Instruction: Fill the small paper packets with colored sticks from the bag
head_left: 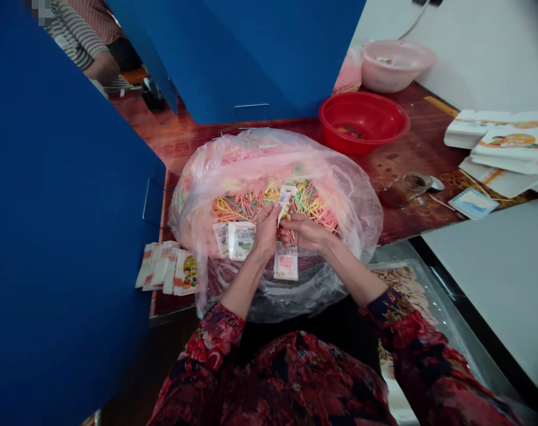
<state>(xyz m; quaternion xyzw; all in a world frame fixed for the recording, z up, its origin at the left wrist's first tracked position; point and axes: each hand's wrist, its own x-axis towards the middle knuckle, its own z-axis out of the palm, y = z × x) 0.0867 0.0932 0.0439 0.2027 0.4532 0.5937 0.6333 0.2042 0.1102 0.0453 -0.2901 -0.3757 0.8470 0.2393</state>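
Printed packets point(187, 273) lie fanned on the table point(180, 302) at far left. Next comes an open plastic bag point(363, 204) full of colored sticks point(240, 210), flat sachets point(242, 241) resting at its near side. Over the sticks, the left hand point(265, 231) pinches an upright small sachet point(287, 195) — the right hand point(308, 232), just beside it, is curled around a few sticks. Further right: a red basin point(364, 142), a glass jar point(404, 188), a notepad point(473, 203) and stacked paper bags point(512, 142).

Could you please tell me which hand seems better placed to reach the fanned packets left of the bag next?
Probably the left hand: it is nearer the fanned packets, while the right hand is farther right, over the plastic bag. The left pinches a small packet, though.
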